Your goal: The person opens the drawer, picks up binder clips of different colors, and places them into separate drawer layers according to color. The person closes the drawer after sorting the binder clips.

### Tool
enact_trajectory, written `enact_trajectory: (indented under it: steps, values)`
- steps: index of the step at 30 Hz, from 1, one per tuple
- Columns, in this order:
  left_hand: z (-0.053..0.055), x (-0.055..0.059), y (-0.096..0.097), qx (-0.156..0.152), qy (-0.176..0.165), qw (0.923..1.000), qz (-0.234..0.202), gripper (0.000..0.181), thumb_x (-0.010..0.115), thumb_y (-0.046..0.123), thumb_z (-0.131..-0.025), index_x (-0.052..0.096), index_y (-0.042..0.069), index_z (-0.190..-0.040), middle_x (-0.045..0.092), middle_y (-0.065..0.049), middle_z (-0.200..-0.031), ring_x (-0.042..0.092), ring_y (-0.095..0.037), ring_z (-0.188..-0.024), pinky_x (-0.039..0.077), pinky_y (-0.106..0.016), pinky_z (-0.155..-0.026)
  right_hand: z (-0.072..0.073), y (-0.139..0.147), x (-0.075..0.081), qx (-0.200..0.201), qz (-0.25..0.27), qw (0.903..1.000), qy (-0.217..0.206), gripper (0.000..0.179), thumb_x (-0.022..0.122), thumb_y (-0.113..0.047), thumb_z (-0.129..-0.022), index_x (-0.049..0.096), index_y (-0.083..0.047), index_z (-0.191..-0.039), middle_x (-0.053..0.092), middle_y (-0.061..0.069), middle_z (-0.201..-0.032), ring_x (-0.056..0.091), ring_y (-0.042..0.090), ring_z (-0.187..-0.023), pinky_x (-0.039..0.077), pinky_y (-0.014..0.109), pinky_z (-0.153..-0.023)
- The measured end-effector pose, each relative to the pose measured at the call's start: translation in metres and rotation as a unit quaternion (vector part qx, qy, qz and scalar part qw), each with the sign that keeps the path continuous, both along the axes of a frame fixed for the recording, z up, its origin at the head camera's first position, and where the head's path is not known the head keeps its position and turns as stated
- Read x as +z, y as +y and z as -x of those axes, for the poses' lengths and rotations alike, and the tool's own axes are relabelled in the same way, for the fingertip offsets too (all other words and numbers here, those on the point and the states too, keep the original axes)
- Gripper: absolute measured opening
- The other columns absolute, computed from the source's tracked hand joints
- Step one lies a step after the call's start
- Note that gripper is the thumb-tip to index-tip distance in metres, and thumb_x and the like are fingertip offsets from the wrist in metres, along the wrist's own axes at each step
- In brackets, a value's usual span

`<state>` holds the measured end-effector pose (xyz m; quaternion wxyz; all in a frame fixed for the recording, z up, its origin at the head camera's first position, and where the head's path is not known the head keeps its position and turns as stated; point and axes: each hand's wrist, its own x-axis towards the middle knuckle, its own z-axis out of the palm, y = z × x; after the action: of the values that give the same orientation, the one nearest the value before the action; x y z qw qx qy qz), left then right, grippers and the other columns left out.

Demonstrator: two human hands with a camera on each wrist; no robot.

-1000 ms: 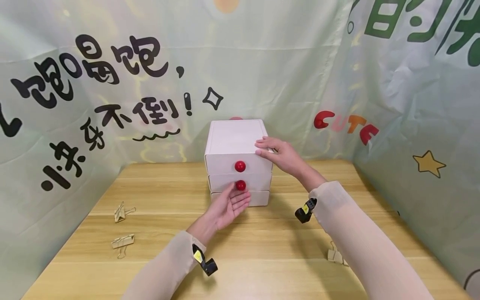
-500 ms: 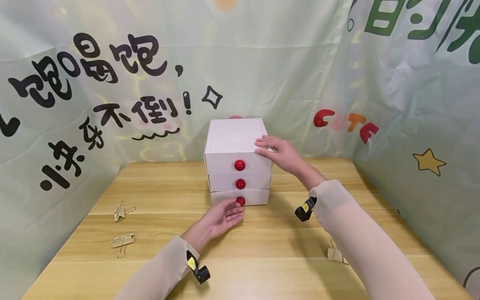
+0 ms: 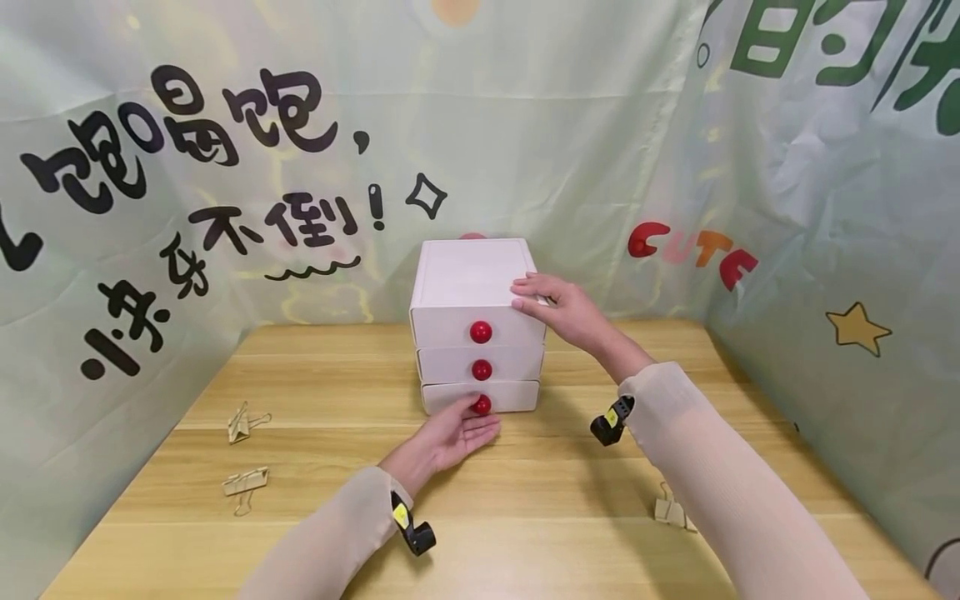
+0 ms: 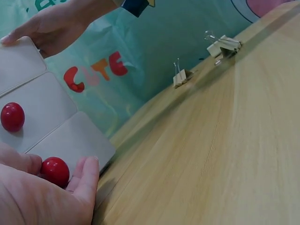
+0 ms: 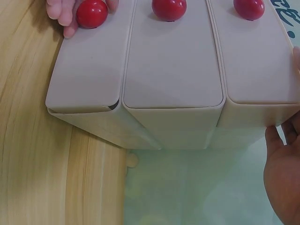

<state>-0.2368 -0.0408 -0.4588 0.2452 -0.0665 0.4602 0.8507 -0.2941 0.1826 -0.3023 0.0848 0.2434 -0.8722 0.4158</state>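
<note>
A small white chest of drawers (image 3: pixel 474 275) stands at the table's back, with three drawers one above another. Each drawer front carries a round red knob; the middle knob (image 3: pixel 482 369) and top knob (image 3: pixel 481 332) are untouched. My left hand (image 3: pixel 442 437) is at the bottom knob (image 4: pixel 55 171), which sits between thumb and fingers, palm turned up. My right hand (image 3: pixel 573 317) rests on the chest's top right edge, its fingers fairly straight. In the right wrist view all three drawer fronts lie close together, with a thin dark gap at the bottom drawer's corner (image 5: pixel 114 105).
Two binder clips lie on the left of the table, an upper clip (image 3: pixel 242 425) and a lower clip (image 3: pixel 246 483). Another binder clip (image 3: pixel 671 510) is partly hidden by my right sleeve (image 3: pixel 727 475). A printed cloth (image 3: pixel 570 125) hangs behind the wooden table (image 3: pixel 525 533).
My left hand has dropped from the middle knob to the bottom knob, and over the last half second its fingers have stretched out under it. My right hand has stayed on the chest.
</note>
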Motion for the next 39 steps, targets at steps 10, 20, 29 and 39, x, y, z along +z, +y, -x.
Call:
enact_trajectory:
  steps: [10, 20, 29, 39]
  values:
    - [-0.003, 0.000, 0.003, 0.004, 0.012, 0.9998, 0.013, 0.040, 0.048, 0.025, -0.103, 0.043, -0.004, -0.130, 0.053, -0.032, -0.129, 0.058, -0.037, -0.116, 0.050, -0.039, -0.097, 0.002, 0.001, -0.002, -0.002, 0.009, 0.9999, -0.011, 0.053, 0.066, -0.052, -0.090, 0.064, -0.020, -0.132, 0.050, -0.004, -0.145, 0.033, 0.014, -0.140, 0.029, 0.045, -0.113]
    - [-0.004, 0.003, 0.002, 0.008, 0.004, 0.9999, 0.008, 0.039, 0.049, 0.023, -0.103, 0.044, -0.005, -0.129, 0.056, -0.030, -0.125, 0.056, -0.040, -0.119, 0.050, -0.039, -0.096, 0.002, 0.001, -0.002, -0.004, 0.004, 1.0000, -0.007, 0.053, 0.065, -0.052, -0.090, 0.063, -0.020, -0.132, 0.050, -0.003, -0.145, 0.033, 0.014, -0.141, 0.028, 0.045, -0.114]
    - [-0.018, 0.006, 0.001, -0.017, 0.001, 0.9998, 0.012, 0.043, 0.053, 0.025, -0.102, 0.046, -0.008, -0.130, 0.059, -0.030, -0.120, 0.058, -0.039, -0.117, 0.050, -0.040, -0.096, 0.003, 0.000, 0.002, 0.006, 0.004, 1.0000, 0.005, 0.050, 0.067, -0.044, -0.091, 0.064, -0.016, -0.132, 0.052, 0.000, -0.144, 0.035, 0.016, -0.140, 0.028, 0.043, -0.114]
    - [-0.042, 0.004, -0.004, -0.035, 0.001, 0.9992, 0.019, 0.046, 0.054, 0.027, -0.101, 0.048, -0.010, -0.128, 0.059, -0.030, -0.121, 0.061, -0.037, -0.114, 0.050, -0.039, -0.095, 0.002, 0.000, 0.001, 0.000, 0.006, 1.0000, 0.002, 0.051, 0.068, -0.046, -0.090, 0.064, -0.017, -0.132, 0.052, 0.000, -0.143, 0.035, 0.016, -0.140, 0.029, 0.044, -0.113]
